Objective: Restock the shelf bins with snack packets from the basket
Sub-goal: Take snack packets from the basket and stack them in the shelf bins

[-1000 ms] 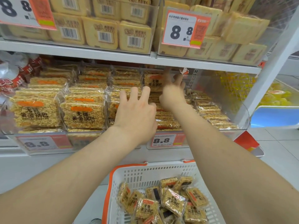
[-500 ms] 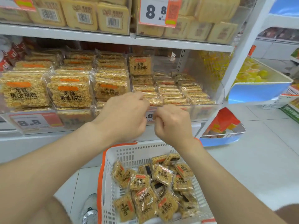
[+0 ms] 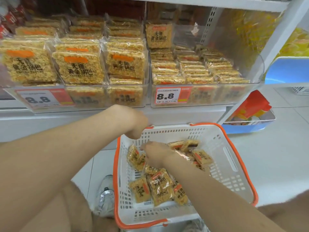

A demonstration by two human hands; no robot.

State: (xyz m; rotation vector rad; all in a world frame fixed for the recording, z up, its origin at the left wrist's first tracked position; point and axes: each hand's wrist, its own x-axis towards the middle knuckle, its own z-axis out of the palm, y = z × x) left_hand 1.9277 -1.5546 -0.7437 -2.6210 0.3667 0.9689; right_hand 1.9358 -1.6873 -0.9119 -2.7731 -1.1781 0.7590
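— Since I can't see from here, what is each hand doing?

— My right hand [image 3: 157, 154] is down inside the white slotted plastic basket with the orange rim [image 3: 231, 178]. Its back is turned up and its fingers are bent onto the clear-wrapped golden rice-crisp snack packets [image 3: 158, 186] heaped toward the basket's left wall. It touches them, but I can't tell whether it has pinched one.

— And the other?

— My left hand [image 3: 134, 126] hangs just over the basket's far left corner. The wrist is bent down and the fingers are curled under, out of sight. I can't tell if anything is in it.

— Where do the packets sit?

— Most lie loose in the basket's left half and middle. More fill the clear plastic shelf bins [image 3: 209, 96] above and beyond the basket. The bin straight above holds flat rows, with one packet upright at the back. The bin up to the left is packed with standing packets.
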